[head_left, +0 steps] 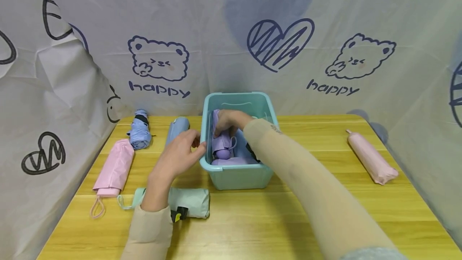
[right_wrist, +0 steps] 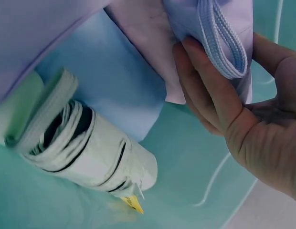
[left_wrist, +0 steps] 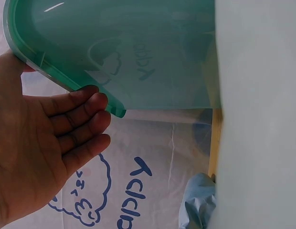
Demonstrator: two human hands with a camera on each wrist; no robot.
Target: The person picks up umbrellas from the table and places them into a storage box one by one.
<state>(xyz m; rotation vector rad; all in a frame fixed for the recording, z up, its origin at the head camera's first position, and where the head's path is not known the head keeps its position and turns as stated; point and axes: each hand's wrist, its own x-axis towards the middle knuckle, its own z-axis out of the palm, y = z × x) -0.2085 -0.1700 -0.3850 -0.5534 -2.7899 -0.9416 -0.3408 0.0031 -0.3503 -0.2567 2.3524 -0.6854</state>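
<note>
My right hand (head_left: pixel 232 120) reaches into a turquoise plastic bin (head_left: pixel 240 179) and grips a folded purple umbrella (head_left: pixel 221 144) along the bin's left wall. In the right wrist view, the umbrella's wrist loop (right_wrist: pixel 225 45) hangs beside the fingers. Around it in the bin lie a pale rolled umbrella (right_wrist: pixel 102 150) with a yellow tag, a blue umbrella (right_wrist: pixel 119 71), a pinkish one (right_wrist: pixel 145 40) and another purple one (head_left: pixel 234 161) along the front. At the bin's left rim, my left hand (head_left: pixel 177 156) touches with thumb and fingertips, its fingers fairly straight in the left wrist view.
Left of the bin lie a blue umbrella (head_left: pixel 177 127), a darker blue one (head_left: pixel 140 133) with a black band, and a pink one (head_left: pixel 117 165). A mint umbrella (head_left: pixel 191 202) lies partly under the left forearm. Another pink umbrella (head_left: pixel 371 157) is at far right. Printed cloth (head_left: pixel 216 51) hangs behind.
</note>
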